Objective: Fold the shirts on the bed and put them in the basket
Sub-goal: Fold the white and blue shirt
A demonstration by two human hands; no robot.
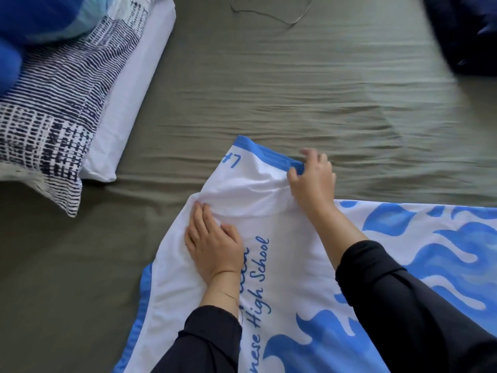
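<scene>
Folding the sleeve (pixel 258 168) over: left hand (pixel 212 243) flat, pressing the shirt (pixel 295 265) on the bed (pixel 269 90); right hand (pixel 312 176) pinching the blue cuff. Pull gently, smooth wrinkles.

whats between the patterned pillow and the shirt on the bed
Only bare, wrinkled olive bedsheet lies between the patterned pillow and the white shirt, as the head view shows.
</scene>
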